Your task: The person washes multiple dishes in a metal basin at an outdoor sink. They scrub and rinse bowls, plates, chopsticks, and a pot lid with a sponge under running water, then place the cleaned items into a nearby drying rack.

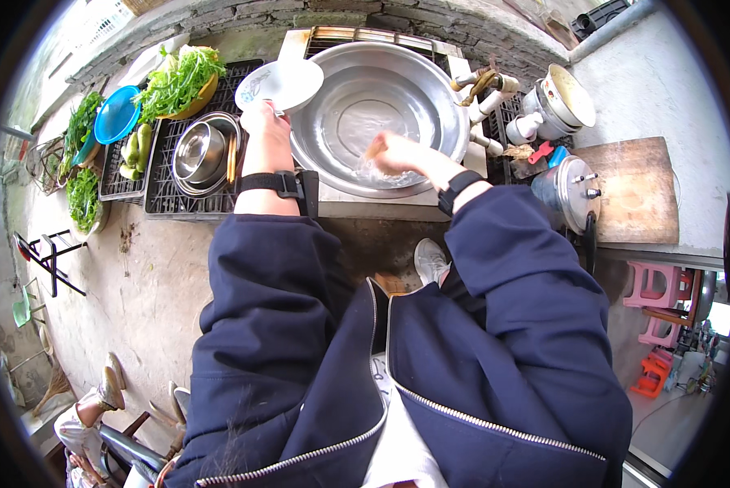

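Observation:
A large round metal basin (pixel 426 110) holding water stands before me. My left hand (pixel 266 122) grips the near edge of a white bowl (pixel 282 84) with a floral pattern, tilted over the basin's left rim. Low in the basin, my right hand (pixel 392 154) is at the splashing water, its fingers curled around something light brown whose kind I cannot tell. A brass tap (pixel 478 82) juts in at the basin's upper right. Left of my left forearm, nested steel bowls (pixel 200 152) sit on a black plastic crate, with wooden chopsticks (pixel 231 157) at their right side.
At left are leafy greens (pixel 182 82) in a yellow bowl, a blue plastic basin (pixel 117 114) and green gourds (pixel 136 149). To the right stand stacked pots (pixel 563 100), a pressure cooker (pixel 575 192) and a wooden board (pixel 639 189). Another person's leg (pixel 97 402) shows at lower left.

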